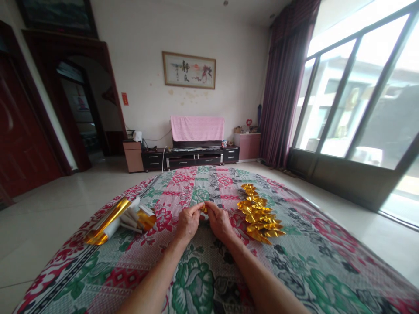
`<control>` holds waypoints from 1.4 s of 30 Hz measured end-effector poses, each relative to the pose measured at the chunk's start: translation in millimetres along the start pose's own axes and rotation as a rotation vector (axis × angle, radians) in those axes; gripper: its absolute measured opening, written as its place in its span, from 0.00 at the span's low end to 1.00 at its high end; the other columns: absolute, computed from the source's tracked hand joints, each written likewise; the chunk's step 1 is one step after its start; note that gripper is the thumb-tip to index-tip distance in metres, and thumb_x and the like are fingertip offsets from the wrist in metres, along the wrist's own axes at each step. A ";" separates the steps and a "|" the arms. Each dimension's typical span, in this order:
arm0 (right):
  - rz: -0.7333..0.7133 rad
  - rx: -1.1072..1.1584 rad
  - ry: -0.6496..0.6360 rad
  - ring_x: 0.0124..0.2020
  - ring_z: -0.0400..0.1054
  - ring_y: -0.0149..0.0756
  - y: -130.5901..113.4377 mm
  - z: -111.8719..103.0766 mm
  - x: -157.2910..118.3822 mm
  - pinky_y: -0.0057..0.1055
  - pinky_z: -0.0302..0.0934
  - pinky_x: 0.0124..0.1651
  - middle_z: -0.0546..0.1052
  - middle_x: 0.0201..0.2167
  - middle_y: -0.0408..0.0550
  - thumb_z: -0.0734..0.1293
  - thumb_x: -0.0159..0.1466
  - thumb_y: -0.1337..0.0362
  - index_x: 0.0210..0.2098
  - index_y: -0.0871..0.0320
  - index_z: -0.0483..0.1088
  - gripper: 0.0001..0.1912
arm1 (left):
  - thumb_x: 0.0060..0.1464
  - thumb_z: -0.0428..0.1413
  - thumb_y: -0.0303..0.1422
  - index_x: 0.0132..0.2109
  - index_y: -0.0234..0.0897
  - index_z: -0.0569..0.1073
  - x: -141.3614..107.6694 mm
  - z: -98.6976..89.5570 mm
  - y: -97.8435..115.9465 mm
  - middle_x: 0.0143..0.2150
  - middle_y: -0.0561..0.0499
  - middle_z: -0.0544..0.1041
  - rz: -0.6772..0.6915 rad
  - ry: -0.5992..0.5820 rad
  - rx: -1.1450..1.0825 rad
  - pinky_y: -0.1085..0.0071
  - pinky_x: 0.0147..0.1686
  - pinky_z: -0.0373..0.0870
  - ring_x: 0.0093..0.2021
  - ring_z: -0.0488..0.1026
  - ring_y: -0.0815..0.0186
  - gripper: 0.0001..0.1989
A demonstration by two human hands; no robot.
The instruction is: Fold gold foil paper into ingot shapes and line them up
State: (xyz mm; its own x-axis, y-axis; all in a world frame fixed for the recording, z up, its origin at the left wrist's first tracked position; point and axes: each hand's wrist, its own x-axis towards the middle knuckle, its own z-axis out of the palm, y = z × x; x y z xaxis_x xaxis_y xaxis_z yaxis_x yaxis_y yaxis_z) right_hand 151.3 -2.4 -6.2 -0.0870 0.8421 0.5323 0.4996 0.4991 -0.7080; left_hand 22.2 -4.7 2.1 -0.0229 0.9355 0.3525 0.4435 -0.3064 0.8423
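Observation:
My left hand [189,222] and my right hand [220,221] meet above the middle of the flowered cloth. Between their fingertips they pinch a small piece of gold foil [204,209], mostly covered by the fingers. To the right of my right hand, several folded gold foil pieces [260,213] lie in an overlapping row. Left of my left hand rest gold foil sheets [109,221], partly rolled, beside a bundle of white and gold strips [135,216].
A patterned cloth [196,283] covers the round table. Beyond it stand a low black cabinet [196,159] with a pink towel [197,128] above, and a pink side cabinet [249,146]. Tall windows [340,100] are on the right, a red door [26,126] on the left.

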 end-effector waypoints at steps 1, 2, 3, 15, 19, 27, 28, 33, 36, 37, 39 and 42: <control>0.003 0.002 -0.002 0.34 0.72 0.34 -0.3 -0.3 0.0 0.25 0.61 0.37 0.78 0.34 0.46 0.54 0.62 0.66 0.46 0.55 0.71 0.18 | 0.53 0.46 0.27 0.47 0.36 0.74 0.0 0.1 -0.4 0.35 0.50 0.80 0.002 -0.003 0.003 0.74 0.38 0.72 0.33 0.77 0.67 0.17; 0.007 0.001 -0.003 0.34 0.72 0.34 -0.4 -0.6 0.1 0.25 0.61 0.36 0.78 0.33 0.46 0.54 0.62 0.66 0.46 0.56 0.71 0.18 | 0.53 0.46 0.27 0.47 0.35 0.74 0.1 0.2 -1.1 0.36 0.50 0.80 0.005 -0.005 0.004 0.74 0.38 0.72 0.34 0.77 0.67 0.17; 0.010 -0.004 -0.003 0.34 0.72 0.34 -0.4 -0.8 0.2 0.25 0.61 0.36 0.78 0.33 0.46 0.54 0.62 0.66 0.46 0.56 0.71 0.18 | 0.53 0.46 0.28 0.47 0.35 0.74 0.3 0.3 -1.7 0.36 0.50 0.80 0.007 -0.009 0.002 0.74 0.38 0.72 0.34 0.77 0.67 0.17; 0.011 -0.055 -0.015 0.30 0.71 0.32 -0.4 -1.3 1.3 0.23 0.59 0.33 0.77 0.29 0.45 0.54 0.62 0.65 0.43 0.56 0.72 0.18 | 0.53 0.45 0.29 0.46 0.36 0.75 -0.5 1.0 -2.7 0.39 0.50 0.80 0.018 -0.026 -0.054 0.73 0.38 0.73 0.36 0.77 0.67 0.17; 0.023 -0.031 -0.019 0.32 0.72 0.34 -0.5 -1.2 0.8 0.24 0.60 0.34 0.78 0.31 0.46 0.54 0.62 0.65 0.44 0.58 0.72 0.18 | 0.54 0.46 0.29 0.47 0.36 0.74 -0.5 1.4 -3.5 0.40 0.49 0.79 0.001 -0.039 -0.060 0.73 0.38 0.73 0.36 0.77 0.66 0.17; 0.025 -0.056 -0.030 0.32 0.72 0.34 1.8 -1.2 1.2 0.26 0.61 0.35 0.78 0.31 0.47 0.54 0.62 0.65 0.45 0.58 0.72 0.19 | 0.53 0.46 0.28 0.46 0.37 0.75 -0.1 1.5 -6.0 0.39 0.51 0.79 0.012 -0.025 -0.023 0.73 0.43 0.72 0.41 0.76 0.66 0.17; 0.027 -0.058 -0.035 0.32 0.72 0.34 1.9 -1.1 1.2 0.26 0.61 0.35 0.78 0.30 0.47 0.54 0.62 0.65 0.45 0.58 0.72 0.19 | 0.53 0.46 0.27 0.46 0.37 0.75 0.0 1.5 -6.7 0.39 0.51 0.79 0.012 -0.020 -0.022 0.73 0.43 0.72 0.42 0.76 0.66 0.17; 0.042 -0.069 -0.047 0.34 0.72 0.36 1.6 -1.3 0.8 0.27 0.61 0.37 0.78 0.33 0.48 0.54 0.62 0.65 0.46 0.59 0.72 0.19 | 0.53 0.46 0.26 0.46 0.36 0.75 1.4 2.3 -10.2 0.42 0.50 0.79 0.013 -0.005 -0.016 0.71 0.46 0.71 0.44 0.75 0.66 0.17; 0.046 -0.067 -0.048 0.35 0.72 0.36 0.8 -2.0 1.1 0.28 0.61 0.38 0.78 0.33 0.49 0.54 0.62 0.65 0.47 0.59 0.71 0.19 | 0.52 0.47 0.27 0.45 0.35 0.75 2.7 3.1 -13.4 0.42 0.49 0.78 0.020 -0.006 -0.019 0.70 0.47 0.71 0.44 0.75 0.65 0.16; 0.049 -0.065 -0.047 0.35 0.72 0.36 0.5 -2.2 1.2 0.28 0.61 0.38 0.78 0.33 0.49 0.54 0.62 0.65 0.47 0.59 0.71 0.19 | 0.52 0.47 0.27 0.45 0.35 0.75 3.2 3.4 -14.7 0.42 0.49 0.78 0.027 -0.005 -0.021 0.69 0.47 0.70 0.44 0.75 0.65 0.16; 0.050 -0.063 -0.048 0.33 0.72 0.36 -0.1 -2.5 1.4 0.27 0.61 0.37 0.78 0.32 0.48 0.54 0.62 0.65 0.46 0.58 0.72 0.19 | 0.52 0.47 0.27 0.44 0.35 0.75 3.8 3.9 -17.2 0.42 0.49 0.78 0.035 -0.001 -0.029 0.69 0.47 0.71 0.44 0.75 0.65 0.16; 0.032 -0.054 -0.059 0.31 0.72 0.34 -0.3 -2.3 1.6 0.26 0.61 0.36 0.78 0.31 0.47 0.55 0.62 0.65 0.44 0.57 0.73 0.18 | 0.53 0.47 0.27 0.45 0.34 0.75 4.0 4.3 -19.2 0.43 0.47 0.78 0.037 -0.002 -0.043 0.69 0.47 0.71 0.45 0.74 0.64 0.16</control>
State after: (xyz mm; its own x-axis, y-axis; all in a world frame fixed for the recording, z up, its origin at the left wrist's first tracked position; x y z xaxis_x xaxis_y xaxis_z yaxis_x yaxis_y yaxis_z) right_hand 153.0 -1.6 -4.1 -0.1198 0.8688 0.4805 0.5488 0.4613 -0.6972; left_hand 17.5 5.7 -14.4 -0.0057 0.9237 0.3830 0.4047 -0.3481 0.8456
